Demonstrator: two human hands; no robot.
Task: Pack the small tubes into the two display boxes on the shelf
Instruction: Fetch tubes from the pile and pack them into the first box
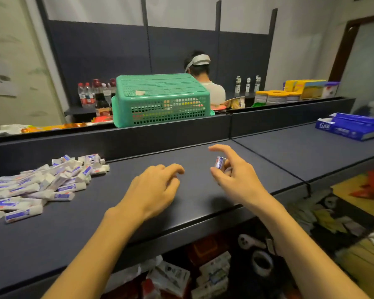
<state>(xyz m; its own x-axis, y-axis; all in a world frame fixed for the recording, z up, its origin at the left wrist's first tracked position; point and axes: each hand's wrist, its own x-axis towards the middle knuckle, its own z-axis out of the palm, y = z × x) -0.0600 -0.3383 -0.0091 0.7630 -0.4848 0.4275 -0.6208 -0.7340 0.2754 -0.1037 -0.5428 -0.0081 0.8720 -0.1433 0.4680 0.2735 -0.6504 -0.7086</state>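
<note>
A dark shelf (138, 229) runs across the view, with a low dark wall along its back edge and a seam to the right where a second section joins. Behind that wall stands an upturned green basket (161, 100), bottles to its left, tins and yellow cartons well to its right, and a person seen from behind beyond it.

The pile of tubes (41, 184), white with blue print, lies on the shelf left of the basket and nearer the camera, spreading to the left edge of view. The two blue boxes (350, 128) sit side by side on the second section, far right of the basket, well apart from the pile.

The left hand (158, 186) rests on the shelf in front of the basket, fingers loosely curled, its grip holding nothing. The right hand (231, 169) hovers just right of it, above the shelf; its grip is a pinch of thumb and curled fingers round one tube (219, 162), with the forefinger stretched out free. This hand lies between the pile and the boxes.

Below the shelf edge, mixed packets and a tape roll lie on a lower level.
</note>
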